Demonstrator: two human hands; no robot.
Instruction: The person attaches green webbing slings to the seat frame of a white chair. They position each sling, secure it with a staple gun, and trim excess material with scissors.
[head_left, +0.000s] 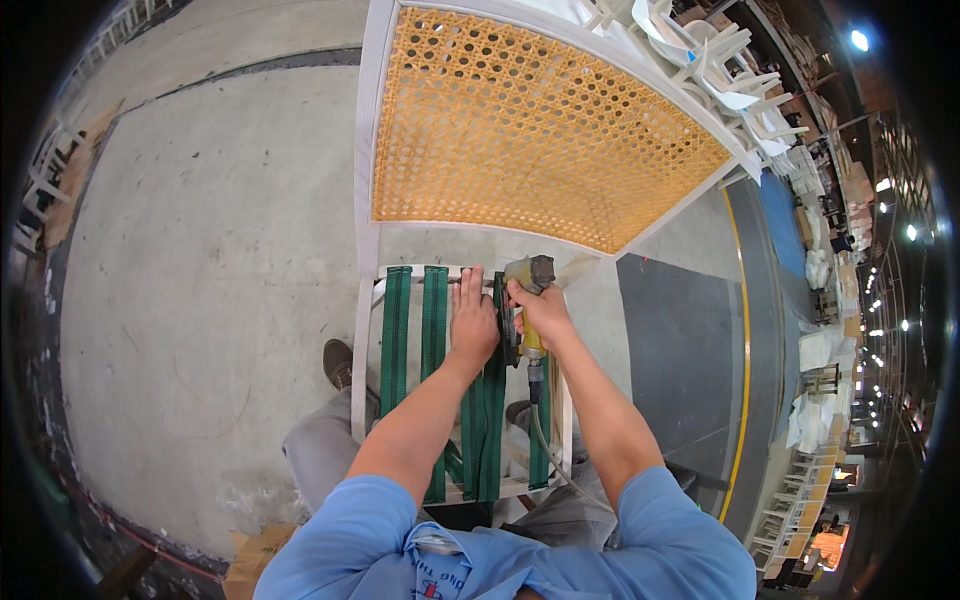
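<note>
A white chair frame [364,250] stands in front of me, with a woven cane back panel [520,130]. Several green webbing straps [396,330] run front to back across its open seat. My left hand [473,322] lies flat on a strap near the seat's rear rail, fingers pointing away from me. My right hand [541,312] grips a yellow pneumatic staple gun [527,285], whose nose sits at the rear rail just right of my left hand. A grey air hose [540,430] trails from the gun's handle down toward me.
Bare concrete floor [220,250] spreads to the left. A dark mat [680,340] with a yellow line lies to the right. Stacked white chair frames [720,60] fill the top right. My shoe [338,362] shows under the seat, and a cardboard piece [255,555] lies lower left.
</note>
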